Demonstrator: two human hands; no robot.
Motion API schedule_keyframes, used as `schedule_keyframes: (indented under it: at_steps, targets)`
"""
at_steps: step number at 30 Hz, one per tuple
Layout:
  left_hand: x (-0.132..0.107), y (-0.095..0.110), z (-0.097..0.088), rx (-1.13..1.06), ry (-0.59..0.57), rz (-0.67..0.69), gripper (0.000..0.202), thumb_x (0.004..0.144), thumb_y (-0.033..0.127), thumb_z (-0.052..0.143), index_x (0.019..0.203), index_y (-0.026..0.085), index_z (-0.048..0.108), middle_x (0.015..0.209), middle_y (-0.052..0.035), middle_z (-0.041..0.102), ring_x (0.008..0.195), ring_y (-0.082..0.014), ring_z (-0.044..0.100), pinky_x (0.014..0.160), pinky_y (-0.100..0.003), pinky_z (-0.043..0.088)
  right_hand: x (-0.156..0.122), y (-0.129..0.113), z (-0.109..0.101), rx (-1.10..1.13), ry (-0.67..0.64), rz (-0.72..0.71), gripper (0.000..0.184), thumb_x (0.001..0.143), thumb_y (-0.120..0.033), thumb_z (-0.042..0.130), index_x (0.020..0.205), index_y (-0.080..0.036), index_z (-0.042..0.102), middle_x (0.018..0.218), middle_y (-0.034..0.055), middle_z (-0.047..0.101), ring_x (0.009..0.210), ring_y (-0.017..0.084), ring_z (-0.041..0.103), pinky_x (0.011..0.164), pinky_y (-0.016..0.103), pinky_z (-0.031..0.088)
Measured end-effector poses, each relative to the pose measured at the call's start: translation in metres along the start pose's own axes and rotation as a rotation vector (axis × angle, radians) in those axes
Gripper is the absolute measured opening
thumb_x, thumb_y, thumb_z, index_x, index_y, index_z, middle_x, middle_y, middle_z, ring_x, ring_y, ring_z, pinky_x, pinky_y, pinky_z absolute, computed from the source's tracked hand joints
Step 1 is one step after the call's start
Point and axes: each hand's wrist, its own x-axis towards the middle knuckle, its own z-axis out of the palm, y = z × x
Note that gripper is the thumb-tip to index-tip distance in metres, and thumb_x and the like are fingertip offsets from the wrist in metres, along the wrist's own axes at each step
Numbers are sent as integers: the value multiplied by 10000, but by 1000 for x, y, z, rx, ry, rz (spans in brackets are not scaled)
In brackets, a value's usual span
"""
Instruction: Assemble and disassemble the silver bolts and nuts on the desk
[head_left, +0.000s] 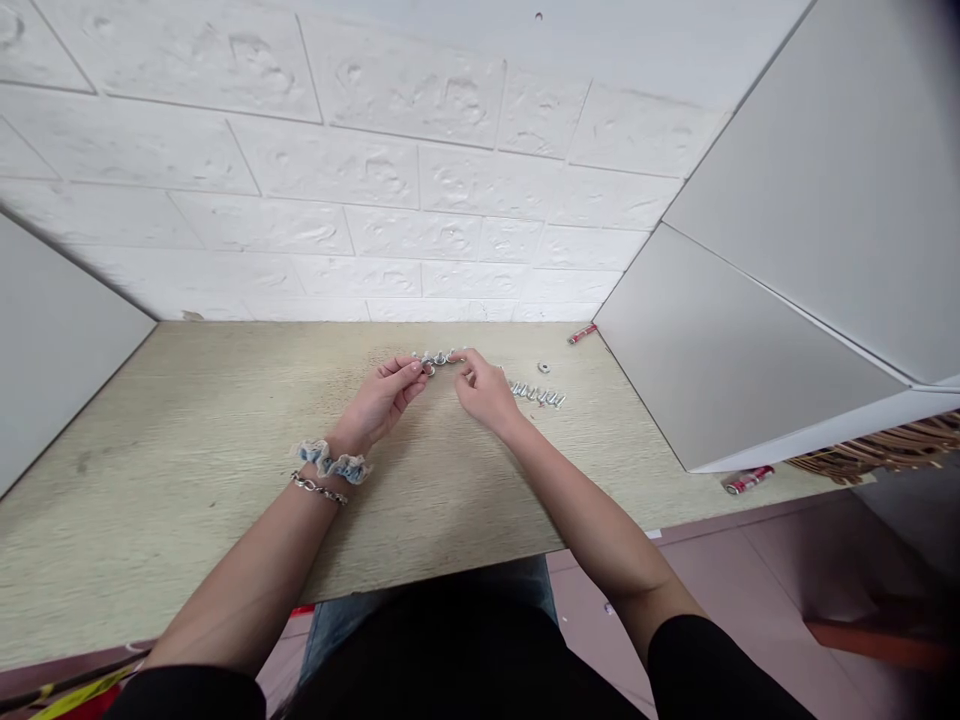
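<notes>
Left hand [379, 400]: thumb and forefinger are pinched together on a small metal piece [429, 369], grey and rounded, too small to name exactly; the other fingers curl in below.
Right hand [486, 392]: fingers bent, the forefinger reaching to the near row's right end; whether they grasp anything there I cannot tell.
Near row [440, 358]: a line of small, shiny metal parts just beyond and between the two sets of fingertips, the left end close to the left thumb.
Screw row [538, 393]: slim silvery screws or bolts, side by side on the tabletop [247, 480], just right of the right-hand fingers and knuckles.
Metal ring [544, 368]: flat and round with a dark centre, right of the right-hand fingers, just beyond the screw row.
Red cylinder [582, 333]: battery-like, farther off to the right of the fingers, beside the grey panel [720, 340] and near the wall [382, 230].
Second red cylinder [748, 480]: well apart from the fingers, to the right and nearer the body, by the panel's lower corner.
Left wrist: a ruffled blue-and-cream scrunchie [330, 462] and a chain bracelet [319, 488], both behind the left fingers.
Brown specks [330, 385]: scattered over the wood, left of the left-hand fingers.
</notes>
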Motion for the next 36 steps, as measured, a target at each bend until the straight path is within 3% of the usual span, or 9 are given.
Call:
schedule_keyframes:
  at_steps: [3,6,9,12,16,25,30,34,36]
  targets:
    - [-2,0,2,76,-37,-7,167,618,201,758,725,132,649,752,-9,662,629,-44,578,633,-125,485,-1,-1,0,54,41,-2,133,813,-292,425,836,-214,530,622,-53,505,527,98,437,555,221,325]
    - [-5,-3,7,196,-89,-10,206,594,240,772,721,147,639,724,15,640,642,-53,565,668,-169,470,-2,-2,0,67,5,1,428,852,-497,349,568,-187,427,520,-35,416,522,102,408,536,230,293]
    - [-8,-5,10,362,-152,14,230,599,285,763,736,153,634,675,27,611,659,-74,549,690,-216,445,-2,-1,2,97,-102,50,574,830,-630,270,470,-186,330,453,-30,332,480,97,360,505,239,256]
    - [-8,-5,10,490,-200,31,229,628,308,736,752,147,630,689,16,610,680,-88,538,694,-234,423,-1,-1,4,115,-159,66,589,818,-647,277,469,-180,356,453,-28,352,487,97,377,496,238,245]
    - [-6,-5,10,517,-168,25,248,626,323,730,756,141,623,694,12,599,670,-89,533,683,-240,421,0,-3,0,89,-167,-15,471,861,-522,316,601,-168,487,576,-18,491,594,109,451,557,226,299]
    - [-5,-5,6,245,-77,-127,219,667,290,720,768,135,604,694,11,592,523,-35,515,481,-138,424,3,-3,-8,203,-257,-104,140,823,-306,444,859,-187,507,780,-13,548,729,115,493,685,255,390]
    - [-4,-4,5,122,-101,-157,127,723,213,679,769,127,598,681,13,608,495,-21,518,470,-111,444,4,-1,-5,425,-283,-57,236,719,-197,491,952,-219,456,910,-16,537,666,83,511,618,232,417]
    - [-3,-5,5,107,-92,-154,109,715,176,683,787,127,617,732,-1,636,540,-27,553,530,-115,477,4,-2,-5,476,-211,67,182,778,-341,468,911,-217,469,838,-21,570,617,85,529,547,213,407]
    - [-3,-6,4,115,-91,-146,146,681,180,713,790,132,629,754,-8,645,578,-36,566,572,-126,487,4,-2,-4,408,-215,94,364,844,-483,351,700,-182,497,630,-18,544,556,87,505,542,215,393]
